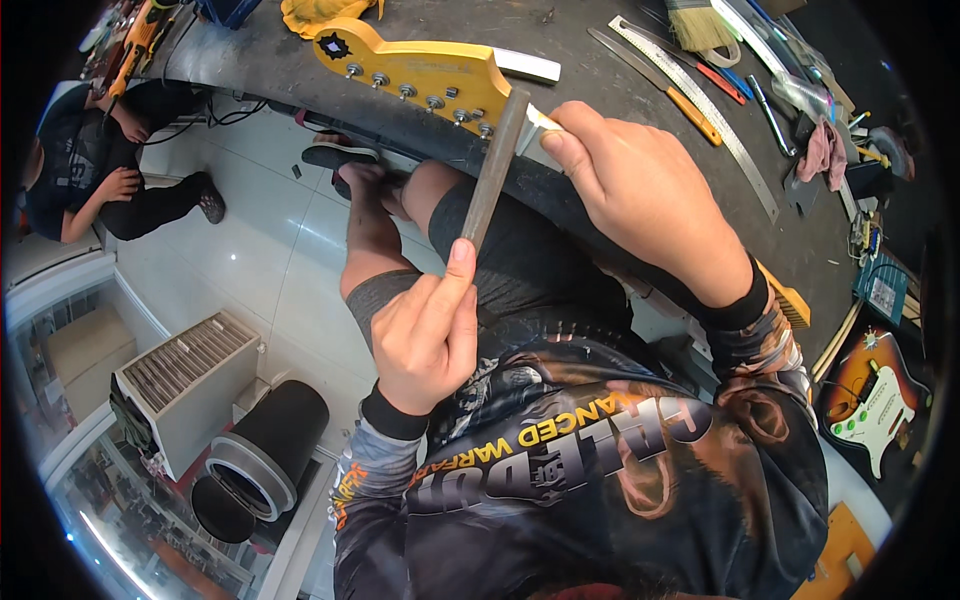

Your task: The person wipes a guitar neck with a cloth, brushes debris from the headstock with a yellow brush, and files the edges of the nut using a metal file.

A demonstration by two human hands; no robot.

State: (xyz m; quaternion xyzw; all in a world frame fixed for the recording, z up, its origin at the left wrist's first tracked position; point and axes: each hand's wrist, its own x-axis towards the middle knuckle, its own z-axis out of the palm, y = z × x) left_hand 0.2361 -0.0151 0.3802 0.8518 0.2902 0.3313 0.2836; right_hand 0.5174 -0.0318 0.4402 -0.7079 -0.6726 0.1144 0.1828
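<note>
My left hand (428, 330) is closed around the lower end of a flat grey metal file (492, 180), with one finger laid along it. The file slants up and away from me, its far end beside the edge of a yellow guitar headstock (420, 72). My right hand (650, 195) pinches a small whitish piece (541, 119) between thumb and forefinger, close to the file's far end. What exactly this piece is, I cannot make out. Several metal tuners (407, 92) line the headstock's near side, and a white bar (527, 65) lies behind it.
On the dark bench (580, 120) lie a steel ruler (725, 135), an orange-handled tool (695, 116) and a brush (702, 25). A sunburst guitar body (868, 395) is at right. Another person (100, 160) sits at left, above a black bin (285, 430).
</note>
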